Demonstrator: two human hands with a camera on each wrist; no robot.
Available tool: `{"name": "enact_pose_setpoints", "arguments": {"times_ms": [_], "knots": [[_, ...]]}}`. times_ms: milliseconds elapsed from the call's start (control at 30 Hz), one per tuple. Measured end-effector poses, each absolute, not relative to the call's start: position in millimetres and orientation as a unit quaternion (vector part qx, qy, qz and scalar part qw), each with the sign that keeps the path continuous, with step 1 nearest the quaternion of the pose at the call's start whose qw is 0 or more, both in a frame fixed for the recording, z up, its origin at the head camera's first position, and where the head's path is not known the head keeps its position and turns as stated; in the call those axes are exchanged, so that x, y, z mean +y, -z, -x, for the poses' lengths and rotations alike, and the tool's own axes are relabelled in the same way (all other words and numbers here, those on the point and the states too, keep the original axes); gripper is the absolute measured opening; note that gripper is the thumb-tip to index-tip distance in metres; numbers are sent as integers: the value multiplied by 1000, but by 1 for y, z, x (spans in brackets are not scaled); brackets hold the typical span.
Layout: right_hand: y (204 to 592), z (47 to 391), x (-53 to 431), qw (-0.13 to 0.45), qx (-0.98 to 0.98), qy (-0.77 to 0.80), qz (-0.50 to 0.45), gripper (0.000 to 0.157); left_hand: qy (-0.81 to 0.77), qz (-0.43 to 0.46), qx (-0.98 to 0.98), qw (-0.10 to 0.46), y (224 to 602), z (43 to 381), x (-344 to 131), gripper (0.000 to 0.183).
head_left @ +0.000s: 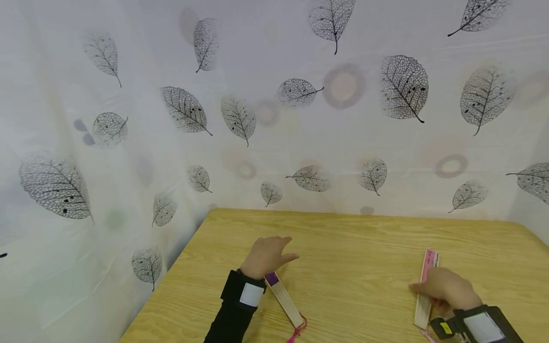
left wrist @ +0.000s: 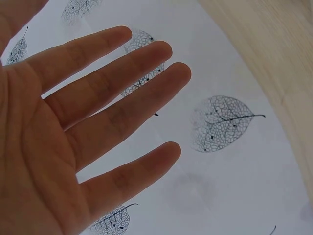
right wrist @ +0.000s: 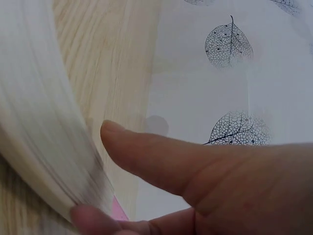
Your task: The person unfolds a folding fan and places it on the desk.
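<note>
A folded hand fan (head_left: 285, 301) with a purple end and a pink tassel (head_left: 296, 335) lies slantwise on the wooden table, its purple end close below my left hand (head_left: 266, 257). That hand hovers over the table with its fingers spread and straight, holding nothing; the left wrist view shows its bare palm (left wrist: 39, 137). My right hand (head_left: 450, 288) grips a second folded fan (head_left: 422, 309), pink at its far end, around the middle. In the right wrist view, the stacked ribs of this fan (right wrist: 49, 122) lie beside the thumb, with a fingertip at its lower edge.
The light wood table (head_left: 351, 267) has rounded corners and reaches to a pale curtain (head_left: 266, 143) printed with dark leaf skeletons, which hangs behind it and along the left side. Both wrists wear dark bands, one around the left sleeve (head_left: 233, 300).
</note>
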State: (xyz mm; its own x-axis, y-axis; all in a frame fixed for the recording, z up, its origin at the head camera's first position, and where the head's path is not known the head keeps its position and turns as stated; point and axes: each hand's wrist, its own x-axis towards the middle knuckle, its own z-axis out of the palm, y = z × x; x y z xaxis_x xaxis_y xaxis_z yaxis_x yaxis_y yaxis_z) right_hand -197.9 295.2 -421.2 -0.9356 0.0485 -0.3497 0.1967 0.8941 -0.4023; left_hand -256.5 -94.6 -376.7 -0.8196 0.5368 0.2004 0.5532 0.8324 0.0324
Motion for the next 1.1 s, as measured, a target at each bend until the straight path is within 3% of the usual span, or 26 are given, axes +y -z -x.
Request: {"name": "enact_pose_setpoints", "arguments": {"times_ms": [500, 700, 933, 1100], "knots": [[423, 199, 296, 183, 954, 228, -71, 33, 41, 291, -952, 85, 376, 254, -90, 51], [423, 200, 297, 148, 946, 281, -72, 33, 27, 285, -954, 92, 377, 253, -87, 51], [419, 205, 301, 117, 956, 269, -29, 44, -16, 304, -940, 151, 389, 247, -67, 45], [395, 201, 287, 78, 956, 282, 10, 47, 51, 327, -917, 221, 394, 241, -49, 38]]}}
